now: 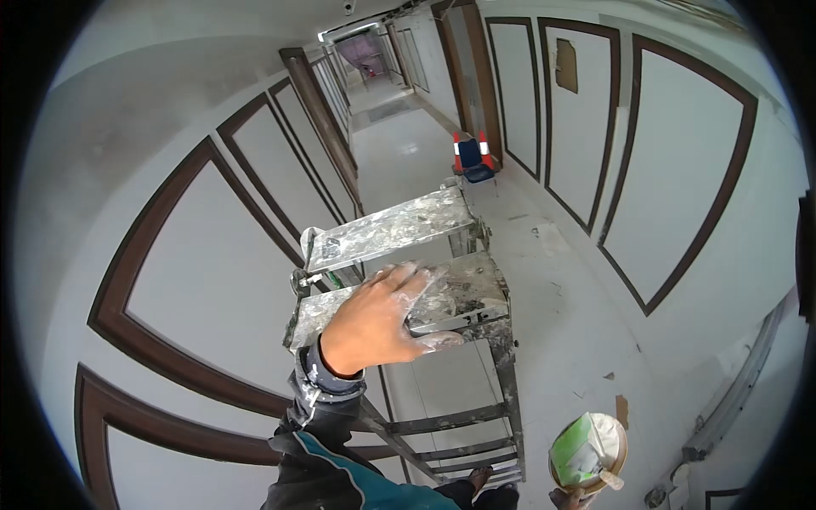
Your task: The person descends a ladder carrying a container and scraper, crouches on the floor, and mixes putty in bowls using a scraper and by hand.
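My left hand [378, 319], dusted white on the fingers, lies palm down on the upper tread of a metal stepladder [472, 289]. Its fingers stretch forward over the tread and the thumb points right near the front edge. White splatter and grime coat the ladder. At the bottom right, my right hand [571, 500], partly cut off by the frame, holds a round bucket [623, 459]. Inside the bucket are a green and white sheet or bag [578, 446], some pale material and what looks like a tool handle [610, 480].
Below the ladder's lower rungs a foot [481, 478] shows. The corridor floor [391, 157] runs ahead between panelled walls. A dark blue chair [476, 161] with orange cones [485, 146] stands by the right wall. Scraps and a long rail [739, 399] lie at the right.
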Demonstrator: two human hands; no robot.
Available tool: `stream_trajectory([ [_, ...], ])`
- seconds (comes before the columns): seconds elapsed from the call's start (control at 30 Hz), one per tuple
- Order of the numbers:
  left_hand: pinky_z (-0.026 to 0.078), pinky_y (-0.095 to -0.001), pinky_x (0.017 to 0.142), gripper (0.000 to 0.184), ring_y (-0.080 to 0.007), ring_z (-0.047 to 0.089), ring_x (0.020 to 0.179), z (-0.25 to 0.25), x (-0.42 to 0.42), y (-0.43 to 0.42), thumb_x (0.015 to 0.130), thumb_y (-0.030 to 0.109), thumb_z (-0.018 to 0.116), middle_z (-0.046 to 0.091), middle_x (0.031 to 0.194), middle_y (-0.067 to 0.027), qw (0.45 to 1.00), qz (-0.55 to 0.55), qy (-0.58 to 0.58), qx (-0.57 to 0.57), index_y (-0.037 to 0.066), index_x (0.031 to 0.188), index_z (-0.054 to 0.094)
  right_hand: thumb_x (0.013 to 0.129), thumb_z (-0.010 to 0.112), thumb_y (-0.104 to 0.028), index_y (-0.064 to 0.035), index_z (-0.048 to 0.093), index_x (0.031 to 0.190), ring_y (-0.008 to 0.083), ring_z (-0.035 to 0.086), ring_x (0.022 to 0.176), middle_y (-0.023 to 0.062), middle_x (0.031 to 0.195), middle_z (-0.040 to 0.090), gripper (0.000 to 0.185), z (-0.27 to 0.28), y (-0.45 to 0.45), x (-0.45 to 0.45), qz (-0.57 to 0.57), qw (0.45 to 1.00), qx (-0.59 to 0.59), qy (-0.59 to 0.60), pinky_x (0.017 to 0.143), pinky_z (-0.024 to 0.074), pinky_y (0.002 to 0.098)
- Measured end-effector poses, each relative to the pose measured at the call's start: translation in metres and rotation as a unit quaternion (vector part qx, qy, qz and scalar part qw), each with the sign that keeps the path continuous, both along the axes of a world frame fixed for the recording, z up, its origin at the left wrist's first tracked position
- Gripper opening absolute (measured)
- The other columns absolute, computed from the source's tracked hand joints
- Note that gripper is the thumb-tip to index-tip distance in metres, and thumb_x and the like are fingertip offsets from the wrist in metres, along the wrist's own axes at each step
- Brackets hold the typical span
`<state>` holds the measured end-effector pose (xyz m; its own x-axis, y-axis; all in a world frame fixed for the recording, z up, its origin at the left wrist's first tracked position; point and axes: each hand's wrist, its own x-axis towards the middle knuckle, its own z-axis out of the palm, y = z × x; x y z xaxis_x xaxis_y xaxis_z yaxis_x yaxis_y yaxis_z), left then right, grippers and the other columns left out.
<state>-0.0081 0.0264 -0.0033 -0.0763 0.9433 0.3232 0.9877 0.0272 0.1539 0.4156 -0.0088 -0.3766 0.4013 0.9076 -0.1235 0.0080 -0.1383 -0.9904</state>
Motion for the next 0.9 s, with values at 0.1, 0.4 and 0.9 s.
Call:
stream_trajectory([
  [0.1, 0.049, -0.0406, 0.078, 0.078, -0.038, 0.058, 0.091, 0.005, 0.011, 0.0, 0.059, 0.042, 0.081, 0.057, 0.106, -0.019, 1.0, 0.007, 0.02, -0.004, -0.001, 0.117, 0.052, 0.087, 0.058, -0.021, -0.0023, 0.032, 0.135, 0.0213, 0.061, 0.081, 0.0142, 0.104, 0.056, 0.058, -0.01, 0.005, -0.001, -0.021, 0.998, -0.042, 0.036, 0.053, 0.0534, 0.0303],
  [0.4, 0.049, -0.039, 0.076, 0.073, -0.0383, 0.063, 0.082, -0.022, 0.037, 0.003, 0.056, 0.033, 0.083, 0.063, 0.092, -0.0263, 0.985, 0.153, 0.075, -0.008, -0.01, 0.108, 0.055, 0.088, 0.057, -0.019, -0.0028, 0.031, 0.134, 0.0212, 0.059, 0.087, 0.0142, 0.111, 0.052, 0.055, 0.029, 0.0, 0.008, -0.079, 0.981, -0.133, 0.118, 0.056, 0.0551, 0.0318],
  [0.9, 0.053, -0.0299, 0.065, 0.06, -0.024, 0.067, 0.076, -0.109, -0.036, -0.026, 0.06, 0.029, 0.082, 0.068, 0.094, -0.0097, 0.923, 0.148, 0.292, 0.201, 0.007, 0.112, 0.062, 0.09, 0.045, -0.007, -0.0053, 0.021, 0.136, 0.0243, 0.063, 0.068, 0.0182, 0.109, 0.05, 0.052, -0.059, -0.02, 0.056, -0.137, 0.983, -0.069, 0.097, 0.054, 0.0571, 0.0324],
])
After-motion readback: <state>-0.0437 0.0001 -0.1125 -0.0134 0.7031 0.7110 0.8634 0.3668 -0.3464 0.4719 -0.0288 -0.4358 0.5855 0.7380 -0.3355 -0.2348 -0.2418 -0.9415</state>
